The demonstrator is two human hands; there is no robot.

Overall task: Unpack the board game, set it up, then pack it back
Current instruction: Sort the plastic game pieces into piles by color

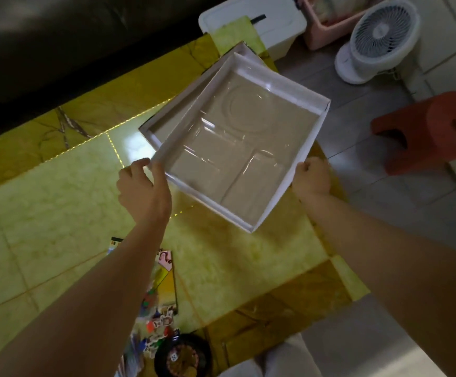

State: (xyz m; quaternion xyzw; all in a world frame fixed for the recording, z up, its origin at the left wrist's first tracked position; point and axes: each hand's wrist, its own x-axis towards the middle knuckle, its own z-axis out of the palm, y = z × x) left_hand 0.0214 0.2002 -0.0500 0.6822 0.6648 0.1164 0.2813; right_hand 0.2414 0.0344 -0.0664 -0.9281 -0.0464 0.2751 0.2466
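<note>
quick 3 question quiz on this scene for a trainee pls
1. True or false: the box tray is packed full.
2. Which hand grips the tray? A: left only. B: right only. C: both.
3. Fill in: the clear insert has a ___ recess at its far end.
Key: 1 false, only the insert is inside. 2 C, left hand and right hand. 3 round.

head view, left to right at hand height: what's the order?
left hand gripping the box rim → white box base → right hand gripping its other wall → red stool
</note>
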